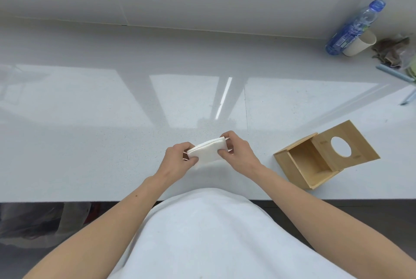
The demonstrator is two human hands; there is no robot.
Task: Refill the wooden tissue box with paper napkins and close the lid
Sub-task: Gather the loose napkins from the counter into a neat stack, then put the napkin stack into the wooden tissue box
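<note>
Resting between two hands just above the white surface (90,121), a small stack of white paper napkins (208,151) sits at the middle of the view, close to the near edge. The left hand (179,160) grips the stack's left end, thumb on top and fingers curled beneath; the right hand (236,151) pinches its right end, thumb at the front edge and fingers wrapped over the back corner. To the right, well apart from the napkins, the wooden tissue box (299,166) lies on the surface with its inside showing bare wood. Its lid (346,145), which has a round hole in it, is swung open and lies flat on the surface past the box, joined along one edge. At the far right, near the wall, a clear plastic bottle (353,28) with a blue cap and blue label stands next to a pale cup (360,45), touching or nearly so, with a crumpled brownish cloth (391,51) just right of them. A white garment (202,233) fills the lower middle.
</note>
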